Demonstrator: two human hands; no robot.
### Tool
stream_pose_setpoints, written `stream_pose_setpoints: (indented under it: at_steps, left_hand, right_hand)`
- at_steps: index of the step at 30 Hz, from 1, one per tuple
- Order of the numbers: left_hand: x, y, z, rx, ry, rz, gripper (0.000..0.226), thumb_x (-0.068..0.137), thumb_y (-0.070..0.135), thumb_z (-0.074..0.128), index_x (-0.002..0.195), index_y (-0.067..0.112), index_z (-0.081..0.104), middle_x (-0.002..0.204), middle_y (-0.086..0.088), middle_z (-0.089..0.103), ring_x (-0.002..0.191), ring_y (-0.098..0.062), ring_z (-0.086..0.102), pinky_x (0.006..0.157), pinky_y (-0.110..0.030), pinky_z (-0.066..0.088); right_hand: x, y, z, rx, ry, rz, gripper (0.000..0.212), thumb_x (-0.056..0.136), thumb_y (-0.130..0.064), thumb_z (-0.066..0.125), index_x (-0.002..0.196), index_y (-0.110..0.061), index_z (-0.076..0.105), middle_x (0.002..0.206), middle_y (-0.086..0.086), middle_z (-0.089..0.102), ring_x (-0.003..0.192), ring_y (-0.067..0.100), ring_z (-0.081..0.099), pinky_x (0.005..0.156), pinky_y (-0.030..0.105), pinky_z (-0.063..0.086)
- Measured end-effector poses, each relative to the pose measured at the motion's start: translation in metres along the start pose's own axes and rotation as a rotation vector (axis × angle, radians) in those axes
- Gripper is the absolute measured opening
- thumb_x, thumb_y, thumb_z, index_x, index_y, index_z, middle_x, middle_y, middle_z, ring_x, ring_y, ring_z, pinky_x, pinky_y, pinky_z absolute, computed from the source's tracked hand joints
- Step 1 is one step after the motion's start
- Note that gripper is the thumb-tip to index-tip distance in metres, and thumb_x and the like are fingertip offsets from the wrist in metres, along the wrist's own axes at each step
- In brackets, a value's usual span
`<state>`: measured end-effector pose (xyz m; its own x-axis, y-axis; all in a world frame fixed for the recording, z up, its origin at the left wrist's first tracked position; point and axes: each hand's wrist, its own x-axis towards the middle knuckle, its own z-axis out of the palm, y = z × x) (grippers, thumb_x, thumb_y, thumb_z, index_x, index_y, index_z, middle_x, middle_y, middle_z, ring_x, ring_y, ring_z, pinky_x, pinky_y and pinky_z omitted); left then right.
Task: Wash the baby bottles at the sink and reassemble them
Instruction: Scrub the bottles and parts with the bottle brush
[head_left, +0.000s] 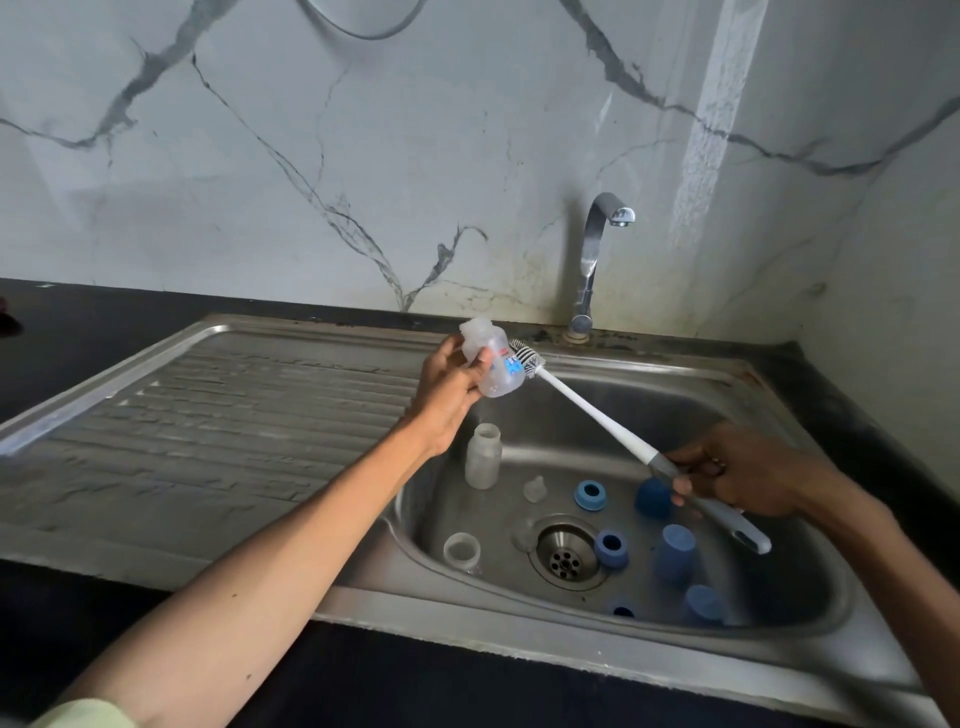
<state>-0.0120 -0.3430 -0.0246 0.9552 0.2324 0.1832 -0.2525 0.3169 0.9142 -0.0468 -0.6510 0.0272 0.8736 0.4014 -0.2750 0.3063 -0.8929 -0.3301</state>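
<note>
The left hand (451, 383) is gripping a bottle (493, 366) above the sink (779, 415) while the right hand (748, 475) is pinching the brush (597, 410), scrubbing its outside; next probably calls for rinsing under the tap (597, 249).

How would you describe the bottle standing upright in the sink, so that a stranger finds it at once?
Look into the steel sink basin, at its left wall beneath the left hand. There stands the upright bottle, frosted and open-topped. The second bottle is held in that hand, and the other pieces nearby are smaller.
</note>
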Motion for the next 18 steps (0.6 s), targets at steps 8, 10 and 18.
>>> stream_pose_setpoints:
  at_steps: [8, 10, 18]
  left_hand:
    - [0.003, 0.001, -0.002, 0.063, 0.252, 0.066, 0.031, 0.081, 0.014, 0.082, 0.110, 0.008, 0.070, 0.110, -0.012, 0.074, 0.108, -0.027, 0.070, 0.085, -0.039, 0.060]
    - [0.001, 0.000, -0.003, 0.246, 0.285, 0.136, 0.032, 0.074, 0.024, 0.088, 0.101, 0.013, 0.075, 0.096, -0.004, 0.077, 0.094, -0.018, 0.073, 0.083, -0.035, 0.060]
    - [0.001, 0.002, -0.009, 0.479, 0.183, 0.215, 0.032, 0.072, 0.030, 0.088, 0.098, 0.014, 0.076, 0.090, 0.001, 0.078, 0.089, -0.015, 0.074, 0.077, -0.030, 0.059]
  right_hand:
    - [0.002, 0.018, -0.007, -0.024, 0.030, 0.021, 0.029, 0.094, -0.020, 0.062, 0.123, -0.025, 0.065, 0.078, -0.007, 0.071, 0.073, 0.005, 0.066, 0.081, 0.026, 0.054]
    - [0.002, 0.017, -0.008, 0.030, 0.072, 0.011, 0.030, 0.095, -0.018, 0.061, 0.125, -0.023, 0.063, 0.080, -0.009, 0.067, 0.076, 0.007, 0.063, 0.081, 0.026, 0.052]
    - [0.003, 0.001, 0.001, 0.068, 0.303, -0.029, 0.036, 0.092, -0.019, 0.064, 0.128, -0.024, 0.060, 0.115, -0.003, 0.062, 0.099, 0.008, 0.050, 0.088, 0.025, 0.038]
